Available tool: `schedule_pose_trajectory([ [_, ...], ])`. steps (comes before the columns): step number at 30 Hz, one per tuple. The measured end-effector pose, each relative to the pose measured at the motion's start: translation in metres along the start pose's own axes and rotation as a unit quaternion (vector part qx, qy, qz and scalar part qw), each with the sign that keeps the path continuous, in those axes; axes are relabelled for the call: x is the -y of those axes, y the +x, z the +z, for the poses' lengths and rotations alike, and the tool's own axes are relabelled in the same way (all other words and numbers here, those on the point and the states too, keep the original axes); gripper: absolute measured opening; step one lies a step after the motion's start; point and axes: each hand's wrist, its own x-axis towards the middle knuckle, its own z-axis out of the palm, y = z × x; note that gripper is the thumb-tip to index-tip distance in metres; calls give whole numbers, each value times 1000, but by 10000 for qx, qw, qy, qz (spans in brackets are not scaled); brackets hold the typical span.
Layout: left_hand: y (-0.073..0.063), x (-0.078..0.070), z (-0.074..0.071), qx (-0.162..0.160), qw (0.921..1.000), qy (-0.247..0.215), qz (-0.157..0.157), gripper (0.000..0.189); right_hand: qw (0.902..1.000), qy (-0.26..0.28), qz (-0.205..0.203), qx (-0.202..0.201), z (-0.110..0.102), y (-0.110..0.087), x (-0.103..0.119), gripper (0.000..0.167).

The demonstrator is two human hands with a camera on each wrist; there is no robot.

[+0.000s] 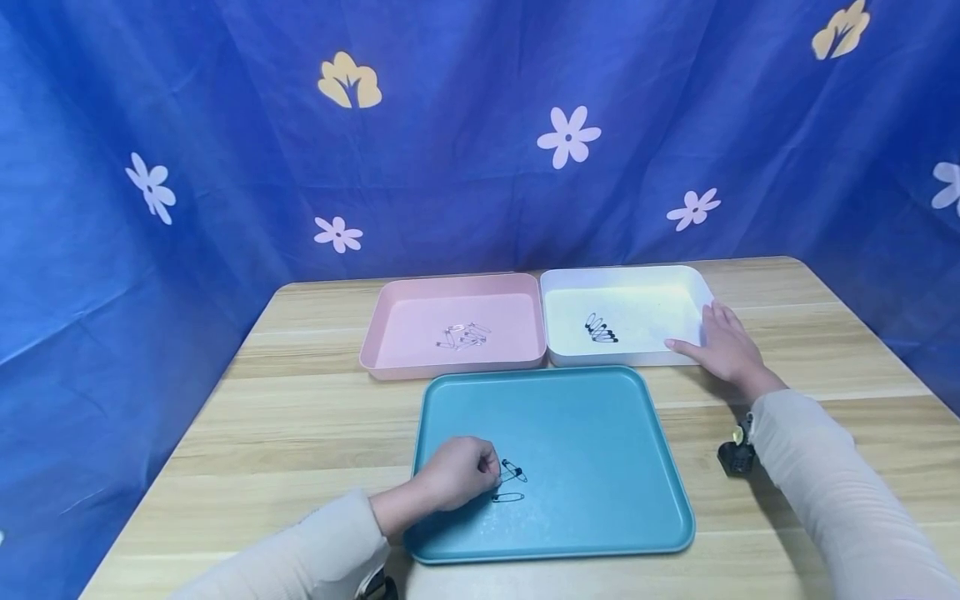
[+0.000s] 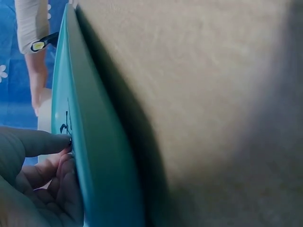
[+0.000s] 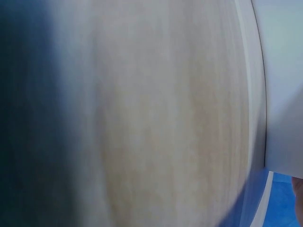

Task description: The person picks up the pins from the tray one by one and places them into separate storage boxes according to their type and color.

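Note:
My left hand (image 1: 459, 473) is over the left part of the teal tray (image 1: 577, 433), its thumb and fingertips pinching a black safety pin mostly hidden by the fingers. Right beside the fingertips lie other black safety pins, one (image 1: 513, 470) slightly farther back and one (image 1: 508, 497) closer to the front. In the left wrist view the thumb and fingers (image 2: 47, 143) meet low at the tray's surface. My right hand (image 1: 723, 343) rests at the right front corner of the white tray (image 1: 645, 357), thumb over the front rim and straight fingers along the right side.
Several black safety pins (image 1: 600, 330) lie in the white tray. To its left, the pink tray (image 1: 453, 367) holds several silver safety pins (image 1: 463, 335). Both stand behind the teal tray on a wooden table (image 1: 300, 417). A blue curtain (image 1: 450, 167) hangs behind.

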Motion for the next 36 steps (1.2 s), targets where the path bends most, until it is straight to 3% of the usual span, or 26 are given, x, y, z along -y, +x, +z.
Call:
schedule_pose_trajectory([
  [14, 8, 8, -13, 508, 9914, -1155, -339, 12, 10000, 26, -12, -49, -1, 0, 1, 103],
  [17, 10, 8, -16, 523, 9850, -1578, -462, 13, 10000, 10, -25, -45, -1, 0, 1, 103],
  [25, 22, 4, -22, 372, 9576, -2791, -615, 12, 10000, 29, 17, -37, 0, -1, 0, 103],
  [30, 31, 0, -27, 331, 9523, -2952, -702, 12, 10000, -5, 22, -12, 0, -1, -1, 103],
  [36, 50, -5, -32, 165, 9537, -2901, -784, 9, 10000, -3, -20, -24, 0, -2, 0, 102],
])
